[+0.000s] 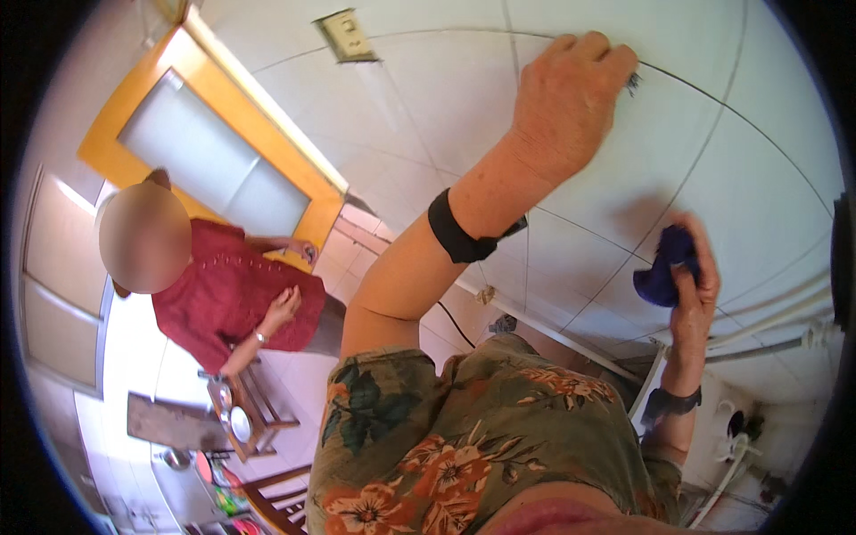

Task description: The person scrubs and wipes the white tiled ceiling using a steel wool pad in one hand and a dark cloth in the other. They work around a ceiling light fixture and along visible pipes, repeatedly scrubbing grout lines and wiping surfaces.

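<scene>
My left hand (pixel 574 100) is raised against the white tiled wall (pixel 428 87), its fingers curled by a grout line. A small tuft of dark bristles (pixel 633 83) pokes out from under the fingers; the rest of that object is hidden in the hand. Lower and to the right, my right hand (pixel 701 281) grips a bunched dark blue cloth (pixel 662 271) between thumb and fingers, near the tiles. A black band (pixel 461 231) circles my left forearm, and a dark band (pixel 669 406) is on the right one.
At left a person in a red shirt (pixel 234 287) stands near a yellow door with a glass panel (pixel 221 147). A wall socket (pixel 348 35) sits high on the tiles. Pipes (pixel 762 348) run along the right. A wooden bench (pixel 261 401) holds dishes. A black cable (pixel 456 326) crosses the floor.
</scene>
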A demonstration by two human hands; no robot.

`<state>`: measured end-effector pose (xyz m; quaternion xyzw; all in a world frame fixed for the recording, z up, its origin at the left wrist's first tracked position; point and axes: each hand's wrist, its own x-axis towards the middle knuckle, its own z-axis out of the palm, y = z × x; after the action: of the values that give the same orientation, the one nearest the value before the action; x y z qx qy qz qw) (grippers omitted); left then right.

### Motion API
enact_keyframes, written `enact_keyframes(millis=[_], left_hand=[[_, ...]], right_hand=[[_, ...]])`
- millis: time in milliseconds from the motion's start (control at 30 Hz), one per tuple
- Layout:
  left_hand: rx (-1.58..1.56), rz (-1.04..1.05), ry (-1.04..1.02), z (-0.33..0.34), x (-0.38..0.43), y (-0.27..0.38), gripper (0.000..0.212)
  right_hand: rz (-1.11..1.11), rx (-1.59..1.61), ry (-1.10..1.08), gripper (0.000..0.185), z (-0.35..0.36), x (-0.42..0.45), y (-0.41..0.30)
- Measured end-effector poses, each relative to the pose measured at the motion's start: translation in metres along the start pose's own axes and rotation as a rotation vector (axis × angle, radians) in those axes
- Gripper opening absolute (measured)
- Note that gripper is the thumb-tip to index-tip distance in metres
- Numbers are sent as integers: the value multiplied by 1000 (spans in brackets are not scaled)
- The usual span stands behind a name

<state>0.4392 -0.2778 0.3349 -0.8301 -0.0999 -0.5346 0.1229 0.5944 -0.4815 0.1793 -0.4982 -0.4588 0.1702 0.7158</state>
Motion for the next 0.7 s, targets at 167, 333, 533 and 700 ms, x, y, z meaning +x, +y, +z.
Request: enact_keyframes(millis=[167, 333, 533, 700], left_hand=[[46, -30, 172, 29, -8, 16, 13], [0, -64, -1, 53, 12, 74, 22], [90, -221, -18, 22, 22, 56, 13], [-59, -29, 220, 43, 26, 79, 19]], right_hand=[[528, 275, -507, 24, 31, -16, 97], [843, 59, -801, 32, 145, -52, 231], [557, -370, -1254, 29, 232, -105, 317], [391, -430, -1414, 27, 236, -115, 325]])
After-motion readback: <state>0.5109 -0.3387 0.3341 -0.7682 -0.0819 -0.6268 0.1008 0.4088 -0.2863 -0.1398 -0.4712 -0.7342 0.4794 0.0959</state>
